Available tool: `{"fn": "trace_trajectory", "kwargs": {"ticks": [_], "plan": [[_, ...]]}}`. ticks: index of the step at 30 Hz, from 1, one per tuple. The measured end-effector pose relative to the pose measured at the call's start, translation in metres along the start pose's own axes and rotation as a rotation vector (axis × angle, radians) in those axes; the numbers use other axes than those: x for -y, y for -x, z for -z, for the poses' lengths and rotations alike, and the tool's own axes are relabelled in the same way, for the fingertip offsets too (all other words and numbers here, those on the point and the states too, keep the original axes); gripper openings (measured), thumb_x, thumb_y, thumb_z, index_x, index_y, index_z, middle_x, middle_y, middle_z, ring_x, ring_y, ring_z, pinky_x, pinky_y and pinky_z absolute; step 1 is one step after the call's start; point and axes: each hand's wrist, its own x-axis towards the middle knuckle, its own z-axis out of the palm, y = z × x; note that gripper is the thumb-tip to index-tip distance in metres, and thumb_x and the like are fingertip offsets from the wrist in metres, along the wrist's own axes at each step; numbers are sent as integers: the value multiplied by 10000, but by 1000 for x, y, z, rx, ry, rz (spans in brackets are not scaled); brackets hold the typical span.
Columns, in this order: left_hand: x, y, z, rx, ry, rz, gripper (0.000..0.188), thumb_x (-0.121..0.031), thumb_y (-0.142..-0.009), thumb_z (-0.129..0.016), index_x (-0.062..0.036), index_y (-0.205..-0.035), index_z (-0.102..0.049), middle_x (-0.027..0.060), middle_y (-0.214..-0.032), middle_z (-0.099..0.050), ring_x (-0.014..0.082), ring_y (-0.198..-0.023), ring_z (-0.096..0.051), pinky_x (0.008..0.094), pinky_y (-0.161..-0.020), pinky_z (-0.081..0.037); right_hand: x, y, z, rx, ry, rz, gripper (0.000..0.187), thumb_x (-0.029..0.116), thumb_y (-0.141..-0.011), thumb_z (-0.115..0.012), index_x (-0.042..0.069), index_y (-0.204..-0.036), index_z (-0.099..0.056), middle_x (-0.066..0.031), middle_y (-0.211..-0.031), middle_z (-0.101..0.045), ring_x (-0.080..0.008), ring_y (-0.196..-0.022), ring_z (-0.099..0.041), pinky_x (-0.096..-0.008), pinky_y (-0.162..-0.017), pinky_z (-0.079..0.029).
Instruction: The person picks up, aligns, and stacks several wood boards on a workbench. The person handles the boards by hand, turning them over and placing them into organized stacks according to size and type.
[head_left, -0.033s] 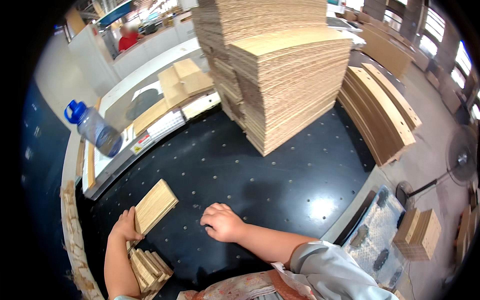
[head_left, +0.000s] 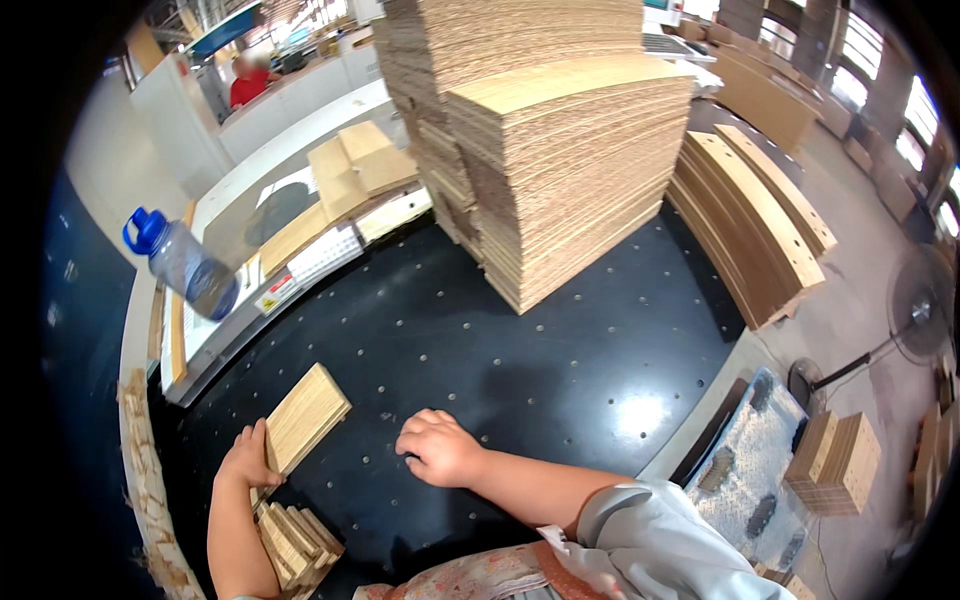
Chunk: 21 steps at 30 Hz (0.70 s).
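Head | left hand [head_left: 248, 458] grips board [head_left: 305, 417] edge | right hand [head_left: 440, 450] curled (empty), tabletop [head_left: 560, 370] open ahead

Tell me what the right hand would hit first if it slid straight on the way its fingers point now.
The right hand rests on the black table, fingers pointing left. Going straight on, it would probably meet the small wooden board held by the left hand first, though the exact line is hard to judge.

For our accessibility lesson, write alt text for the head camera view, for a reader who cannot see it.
A person's left hand grips a small wooden board on a black perforated table, while the right hand rests empty on the tabletop. A tall stack of cardboard sheets stands behind, with a blue-capped water bottle at the left.
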Motion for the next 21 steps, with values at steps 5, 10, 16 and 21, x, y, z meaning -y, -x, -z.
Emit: {"fn": "trace_trajectory", "kwargs": {"ticks": [5, 10, 16, 21], "plan": [[3, -6, -3, 7, -15, 13, 1242, -255, -440, -898, -42, -1453, -212, 192, -1368, -406, 358, -1274, -402, 390, -1055, -385, 0, 0, 1, -1, 2, -6, 185, 112, -711, -635, 96, -895, -643, -62, -986, -584, -261, -1042, -505, -400, -921, -378], [13, -7, -9, -13, -10, -5, 1247, -254, -433, -897, -43, -1454, -212, 188, -1366, -410, 356, -1264, -414, 389, -1046, -393, 1, -1, -1, -10, -14, -1, 181, 107, -706, -640, 99, -886, -642, -58, -969, -582, -258, -1028, -510, -399, -911, -383], [7, -3, -5, 8, 0, 13, 1233, -255, -439, -893, -38, -1450, -221, 178, -1351, -423, 353, -1253, -423, 378, -1047, -393, 0, 1, -1, -50, -29, 22, 179, 105, -707, -646, 103, -886, -644, -48, -954, -593, -259, -1010, -520, -398, -896, -393], [1, -1, 1, 11, 7, -7, 1165, -251, -484, -877, -55, -1440, -242, 196, -1344, -425, 357, -1250, -427, 389, -1043, -393, 1, 1, 3, -43, -19, 11, 186, 135, -710, -646, 102, -892, -660, -43, -976, -614, -255, -1029, -528, -407, -919, -385]]}}
